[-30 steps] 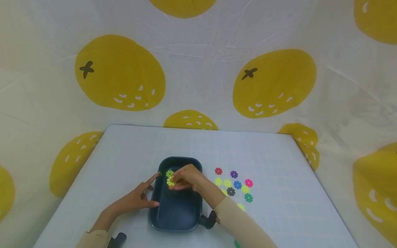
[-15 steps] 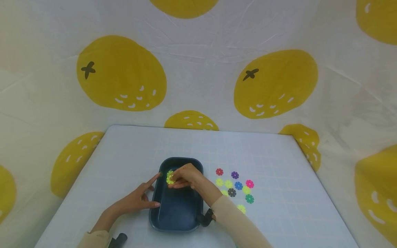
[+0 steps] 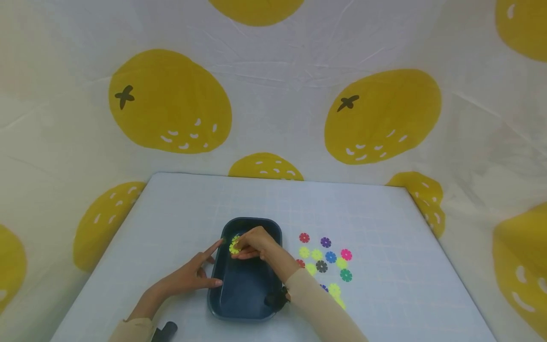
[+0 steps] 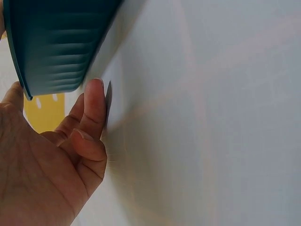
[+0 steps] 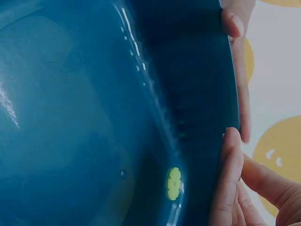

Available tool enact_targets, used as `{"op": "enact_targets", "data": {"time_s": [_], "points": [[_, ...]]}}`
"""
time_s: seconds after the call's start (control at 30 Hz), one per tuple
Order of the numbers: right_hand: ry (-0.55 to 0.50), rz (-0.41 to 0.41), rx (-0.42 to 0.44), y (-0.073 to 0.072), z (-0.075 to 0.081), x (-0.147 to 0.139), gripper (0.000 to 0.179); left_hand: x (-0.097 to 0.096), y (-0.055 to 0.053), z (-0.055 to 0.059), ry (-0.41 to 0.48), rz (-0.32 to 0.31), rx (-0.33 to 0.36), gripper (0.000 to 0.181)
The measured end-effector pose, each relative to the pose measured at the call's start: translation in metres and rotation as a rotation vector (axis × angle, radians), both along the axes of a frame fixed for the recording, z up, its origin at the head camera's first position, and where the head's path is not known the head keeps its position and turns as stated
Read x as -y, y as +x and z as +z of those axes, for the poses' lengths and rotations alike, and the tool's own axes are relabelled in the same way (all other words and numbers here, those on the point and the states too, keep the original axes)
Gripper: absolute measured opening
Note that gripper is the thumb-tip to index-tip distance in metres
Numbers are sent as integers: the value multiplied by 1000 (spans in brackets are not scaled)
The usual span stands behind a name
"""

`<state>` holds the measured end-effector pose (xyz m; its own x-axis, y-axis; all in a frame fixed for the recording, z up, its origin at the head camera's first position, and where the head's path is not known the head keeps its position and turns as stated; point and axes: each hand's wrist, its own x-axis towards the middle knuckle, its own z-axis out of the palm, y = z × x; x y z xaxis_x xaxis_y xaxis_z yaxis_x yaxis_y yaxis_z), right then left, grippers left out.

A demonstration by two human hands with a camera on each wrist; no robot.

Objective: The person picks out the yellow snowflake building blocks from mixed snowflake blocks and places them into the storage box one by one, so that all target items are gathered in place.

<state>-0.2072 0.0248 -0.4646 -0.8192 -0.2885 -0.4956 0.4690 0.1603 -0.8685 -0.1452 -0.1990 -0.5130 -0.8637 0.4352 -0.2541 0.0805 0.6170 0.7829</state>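
Note:
In the head view a dark blue-green tray [image 3: 239, 292] stands on the table. My left hand [image 3: 183, 278] rests at its left side, with the index finger and thumb stretched to the rim; its other fingers are bent below the rim in the left wrist view. Over the tray's far left part, my right hand [image 3: 258, 242] pinches a yellow notched plastic disc [image 3: 233, 247], mostly hidden by the fingers in the right wrist view. Another yellow-green disc [image 5: 174, 183] lies on the tray floor near the wall.
Right of the tray lie loose notched discs, among them a red disc [image 3: 304, 237], a purple disc [image 3: 325, 242], a blue disc [image 3: 331, 257], a black disc [image 3: 322, 266], a green disc [image 3: 346, 275] and several yellow ones. A cloth printed with yellow fruit [image 3: 171, 104] hangs behind.
My right forearm has shifted slightly left, uncovering more discs beside the tray. The disc in my right hand has turned a little and overlaps the other more. My left hand stays at the rim.

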Motion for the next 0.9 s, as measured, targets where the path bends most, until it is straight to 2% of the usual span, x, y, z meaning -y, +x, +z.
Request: {"op": "enact_targets", "data": {"time_s": [0.3,0.53,0.7,0.77,0.9], "points": [[24,-31,27,-4,-10,7,5,1,0,-1,11,-3,11,101],[124,-57,35,-5,-17,12,6,1,0,0,18,7,20,101],[283,-68,-11,-3,-19,16,7,-1,0,1,4,19,29,100],[372,-57,-46,-4,-21,17,9,-2,1,2,-2,25,35,100],[481,-42,-110,-5,-26,18,14,-3,2,4,-7,36,38,101]]}}
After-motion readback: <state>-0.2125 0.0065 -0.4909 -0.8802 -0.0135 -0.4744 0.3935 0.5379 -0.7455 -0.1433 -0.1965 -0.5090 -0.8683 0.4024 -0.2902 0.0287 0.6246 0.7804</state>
